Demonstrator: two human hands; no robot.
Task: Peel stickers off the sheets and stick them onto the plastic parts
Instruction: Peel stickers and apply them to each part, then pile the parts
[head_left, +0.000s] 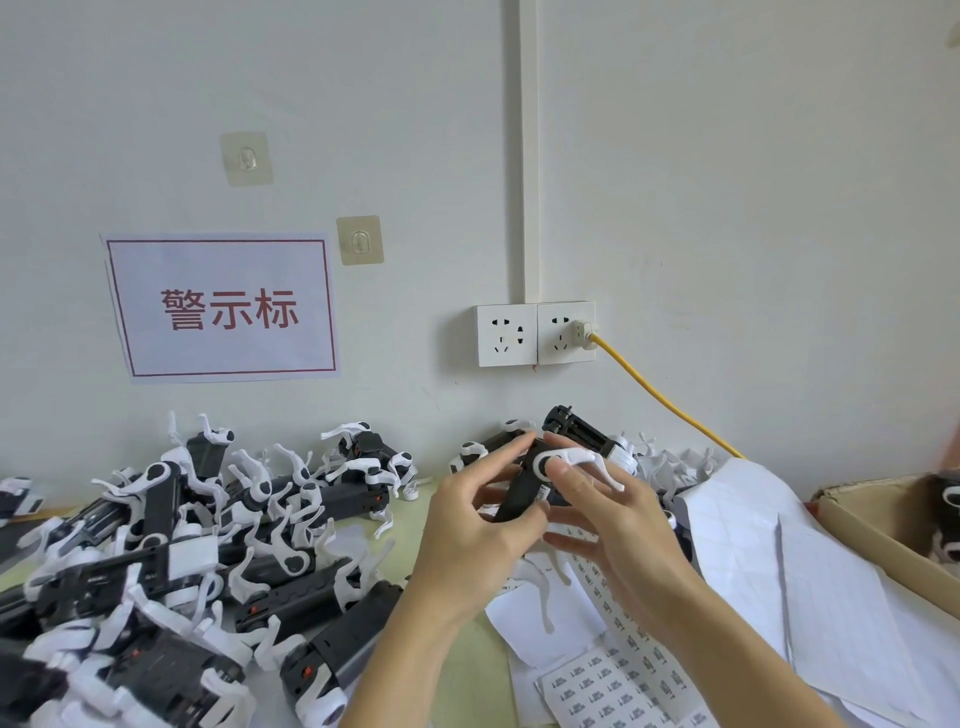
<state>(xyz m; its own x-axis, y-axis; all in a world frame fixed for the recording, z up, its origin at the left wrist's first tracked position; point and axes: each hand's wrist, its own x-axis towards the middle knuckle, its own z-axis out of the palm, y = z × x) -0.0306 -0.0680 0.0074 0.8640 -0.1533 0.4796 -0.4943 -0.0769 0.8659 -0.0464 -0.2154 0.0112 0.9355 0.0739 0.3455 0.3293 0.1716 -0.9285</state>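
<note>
the part (524, 486), black with a white lever, is held raised in front of the socket (535, 334). left hand (467, 525) grips its body to steady it; right hand (613, 519) pinches near a small label, probably pressing the sticker down. sticker sheets (613, 675) lie below the part for short reach.

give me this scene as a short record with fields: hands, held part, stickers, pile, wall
left hand: grips the held part from the left
right hand: fingers on the part's right side
held part: black body, white lever, above the table
sticker sheet: flat, below the hands
blank sheets: loose stack on the right
pile: black and white parts on the left
sign: on wall
cable: yellow, plugged into socket
</note>
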